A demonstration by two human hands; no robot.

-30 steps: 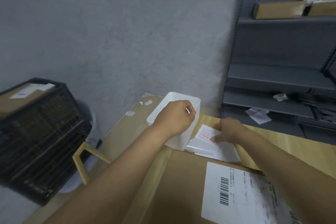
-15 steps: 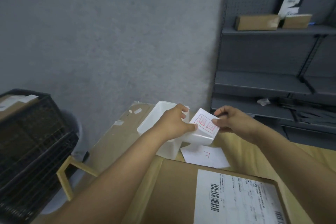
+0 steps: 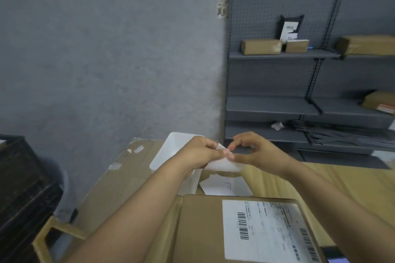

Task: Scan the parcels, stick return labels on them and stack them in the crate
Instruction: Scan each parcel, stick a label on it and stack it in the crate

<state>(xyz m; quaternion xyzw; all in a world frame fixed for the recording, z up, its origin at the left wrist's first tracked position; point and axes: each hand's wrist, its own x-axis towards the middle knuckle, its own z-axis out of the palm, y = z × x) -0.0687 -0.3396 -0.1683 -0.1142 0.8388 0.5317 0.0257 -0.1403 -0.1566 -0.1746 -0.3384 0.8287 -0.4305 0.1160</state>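
Observation:
A brown cardboard parcel [image 3: 198,230] with a white shipping label [image 3: 269,230] lies on the table right below me. Above its far edge, both hands hold one white return label sheet [image 3: 224,164] in the air. My left hand [image 3: 198,153] pinches its left corner between thumb and fingers. My right hand [image 3: 254,151] pinches the same corner from the right, thumb and forefinger tips meeting the left fingers. The printed side of the sheet faces away. A black plastic crate [image 3: 21,188] stands at the left edge.
A white plastic bin [image 3: 171,151] sits under my left hand. Another white sheet [image 3: 226,186] lies on the wooden table [image 3: 342,186]. A flat cardboard sheet [image 3: 119,177] lies to the left. Grey shelving [image 3: 288,104] with several small parcels stands at the right.
The label sheet has been lifted off the table and turned, so its red print no longer shows. Both hands have closed in on one corner. The camera has tilted up.

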